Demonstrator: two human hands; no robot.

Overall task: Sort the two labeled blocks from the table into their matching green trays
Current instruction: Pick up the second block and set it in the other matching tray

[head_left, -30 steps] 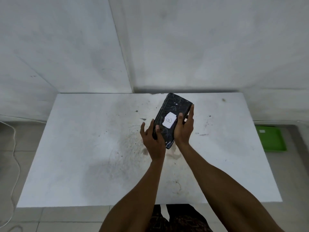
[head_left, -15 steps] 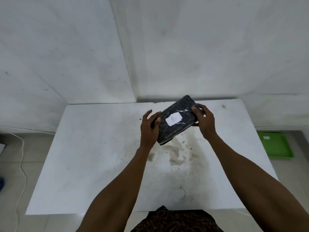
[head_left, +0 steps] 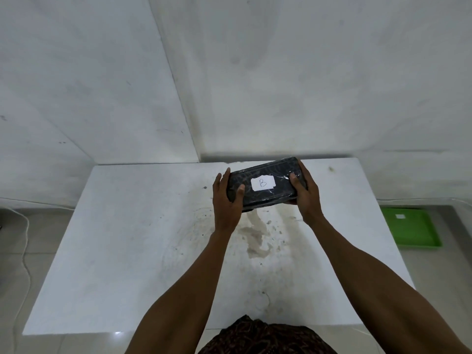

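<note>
Head view: the black plastic-wrapped block (head_left: 265, 186) with the white paper "B" label (head_left: 262, 183) has been swung from a steep diagonal to nearly level and raised above the white counter (head_left: 122, 238). The left hand (head_left: 227, 200) and right hand (head_left: 305, 194), 1 at each end, form a grip clamped on it. It looks lifted and ready to carry; the green plastic tray (head_left: 411, 232) lies on the floor to the right, its label unreadable.

A black plastic-wrapped rectangular block (head_left: 265, 185) with a white "B" label, lengthwise nearly level, above the white table's (head_left: 127, 251) far edge; a flat green plastic tray (head_left: 411, 231) right of it.
</note>
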